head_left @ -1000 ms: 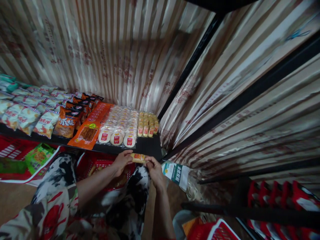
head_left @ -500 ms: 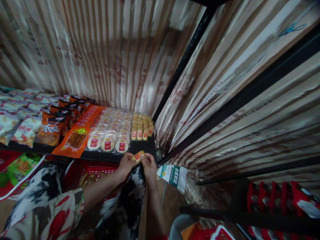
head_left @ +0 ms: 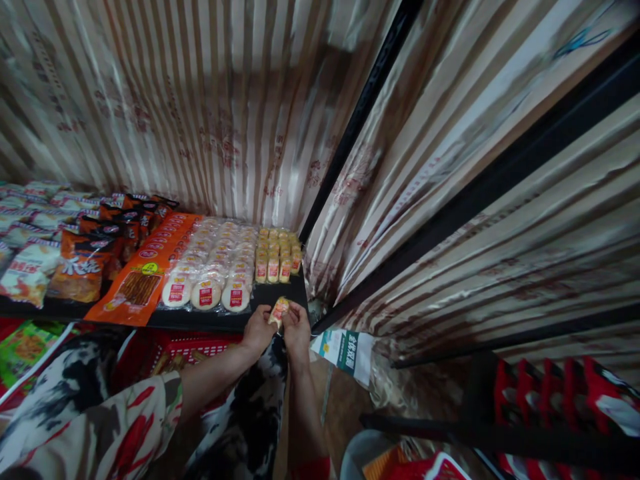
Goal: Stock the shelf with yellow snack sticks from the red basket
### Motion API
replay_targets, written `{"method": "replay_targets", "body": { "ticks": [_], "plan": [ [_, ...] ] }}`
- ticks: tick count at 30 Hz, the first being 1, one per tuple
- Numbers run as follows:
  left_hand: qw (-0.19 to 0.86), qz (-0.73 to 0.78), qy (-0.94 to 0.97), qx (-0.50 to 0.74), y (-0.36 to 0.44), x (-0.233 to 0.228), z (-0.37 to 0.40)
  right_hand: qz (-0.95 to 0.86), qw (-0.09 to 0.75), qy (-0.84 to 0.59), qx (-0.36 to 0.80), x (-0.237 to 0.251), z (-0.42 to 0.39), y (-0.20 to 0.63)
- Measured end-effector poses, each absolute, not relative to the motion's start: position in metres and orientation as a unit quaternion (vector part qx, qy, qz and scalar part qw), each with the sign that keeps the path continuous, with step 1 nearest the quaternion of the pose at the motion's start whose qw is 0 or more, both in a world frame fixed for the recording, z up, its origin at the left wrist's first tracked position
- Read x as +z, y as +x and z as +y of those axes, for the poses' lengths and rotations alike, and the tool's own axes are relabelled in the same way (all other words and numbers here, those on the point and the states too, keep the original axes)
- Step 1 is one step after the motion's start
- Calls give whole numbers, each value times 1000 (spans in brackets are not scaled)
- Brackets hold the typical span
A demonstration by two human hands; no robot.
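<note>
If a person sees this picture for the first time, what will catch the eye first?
First, the two hands meeting at the front edge of the black shelf: the left hand and right hand pinch one small yellow snack packet. Behind it lie rows of matching yellow packets, round white packs and a long orange packet.

I am holding both forearms stretched forward and low. My left hand [head_left: 259, 328] and right hand [head_left: 297, 328] are meeting, fingertips pinched together.

Bare forearms, loose black-and-white garment [head_left: 100, 413] with red blotches, red right cuff [head_left: 313, 467].
</note>
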State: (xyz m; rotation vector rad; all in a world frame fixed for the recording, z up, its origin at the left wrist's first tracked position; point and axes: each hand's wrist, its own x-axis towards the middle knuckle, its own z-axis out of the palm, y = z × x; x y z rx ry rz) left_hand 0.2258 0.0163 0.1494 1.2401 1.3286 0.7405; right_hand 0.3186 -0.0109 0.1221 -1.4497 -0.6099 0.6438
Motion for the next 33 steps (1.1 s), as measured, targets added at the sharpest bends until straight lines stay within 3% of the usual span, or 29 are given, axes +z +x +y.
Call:
{"method": "replay_targets", "body": {
  "ticks": [8, 14, 33],
  "plan": [
    [513, 548, 596, 284, 234, 162, 32, -281, 643, -671, 239, 125, -2, 325],
    [522, 560, 586, 265, 249, 162, 37, -330, 568, -741, 137, 127, -5, 328],
    [717, 428, 394, 385, 312, 176, 40, -345, 542, -767, 10, 119, 26, 335]
  ]
}}
